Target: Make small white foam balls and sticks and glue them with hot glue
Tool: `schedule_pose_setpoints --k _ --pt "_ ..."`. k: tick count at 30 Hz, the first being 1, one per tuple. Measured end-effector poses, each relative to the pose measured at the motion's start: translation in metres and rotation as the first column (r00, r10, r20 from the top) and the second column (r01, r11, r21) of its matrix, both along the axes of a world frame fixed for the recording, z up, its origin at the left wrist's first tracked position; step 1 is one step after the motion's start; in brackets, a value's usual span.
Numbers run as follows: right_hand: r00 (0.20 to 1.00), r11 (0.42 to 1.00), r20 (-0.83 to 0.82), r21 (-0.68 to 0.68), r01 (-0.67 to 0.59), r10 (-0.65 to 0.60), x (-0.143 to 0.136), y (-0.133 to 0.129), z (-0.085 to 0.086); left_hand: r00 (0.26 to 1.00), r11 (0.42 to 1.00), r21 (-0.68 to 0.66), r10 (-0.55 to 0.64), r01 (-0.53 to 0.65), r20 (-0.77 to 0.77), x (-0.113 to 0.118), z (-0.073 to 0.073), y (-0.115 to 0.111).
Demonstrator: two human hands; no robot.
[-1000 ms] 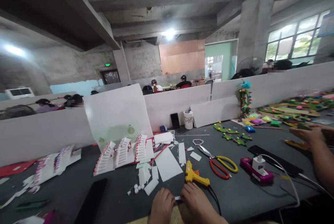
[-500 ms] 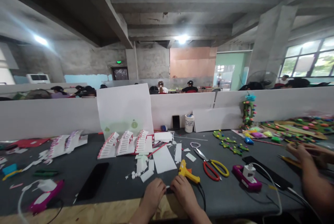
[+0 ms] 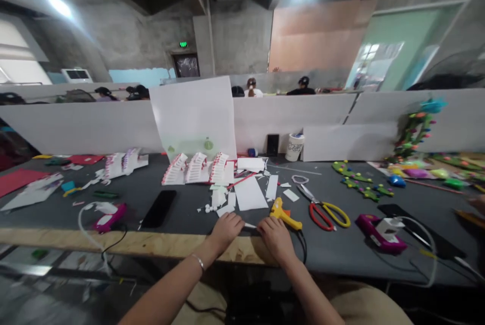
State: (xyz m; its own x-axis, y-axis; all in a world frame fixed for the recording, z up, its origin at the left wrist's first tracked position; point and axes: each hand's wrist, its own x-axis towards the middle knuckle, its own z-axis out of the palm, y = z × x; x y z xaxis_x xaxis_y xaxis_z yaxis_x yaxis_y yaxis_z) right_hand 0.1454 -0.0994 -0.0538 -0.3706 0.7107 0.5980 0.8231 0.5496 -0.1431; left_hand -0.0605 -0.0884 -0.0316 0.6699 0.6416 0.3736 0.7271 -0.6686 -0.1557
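Observation:
My left hand (image 3: 227,228) is closed at the table's front edge, its fingers curled down on one end of a thin white strip (image 3: 250,226). My right hand (image 3: 276,235) pinches the other end, so a short white length shows between them; whether it is rolled or flat paper I cannot make out. Just behind my right hand lies a yellow glue gun (image 3: 285,215), its cord running down beside the wrist. White paper sheets (image 3: 250,193) and small white balls (image 3: 207,209) lie beyond my hands. Scissors (image 3: 322,209) with red and yellow handles rest to the right.
Fanned white cards (image 3: 197,169) with red tips stand before a white board (image 3: 195,118). A black phone (image 3: 159,209) lies left, and purple power strips (image 3: 381,234) sit on both sides. A paper cup (image 3: 294,147) stands at the back. A co-worker's hand (image 3: 478,203) shows far right.
The view has tilted down, showing more of my forearms. My hands have moved slightly apart, and more of the white strip shows between them. The co-worker's arm has mostly left the view.

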Motion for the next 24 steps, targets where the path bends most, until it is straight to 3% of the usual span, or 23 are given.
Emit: schedule_pose_setpoints --k 6,11,13,20,24 --pt "1.0 0.994 -0.016 -0.104 -0.025 0.024 0.009 -0.002 0.0 0.995 0.993 -0.09 -0.085 0.079 -0.058 -0.008 0.004 0.006" --pt "0.999 0.987 -0.04 -0.157 -0.009 0.002 0.014 -0.005 0.002 0.987 0.978 -0.21 0.021 0.013 0.157 -0.011 -0.001 0.013" --pt "0.997 0.983 -0.075 -0.182 0.001 -0.015 0.016 -0.006 0.003 0.984 0.974 -0.227 0.015 0.026 0.176 -0.011 -0.002 0.014" --pt "0.995 0.957 -0.057 -0.282 0.064 -0.083 0.023 -0.009 0.005 0.997 0.997 -0.04 -0.065 0.063 -0.046 -0.011 0.003 0.009" --pt "0.995 0.96 -0.046 -0.269 0.075 -0.09 0.025 -0.009 0.007 0.993 0.995 -0.008 -0.103 0.103 -0.06 -0.014 0.006 0.008"
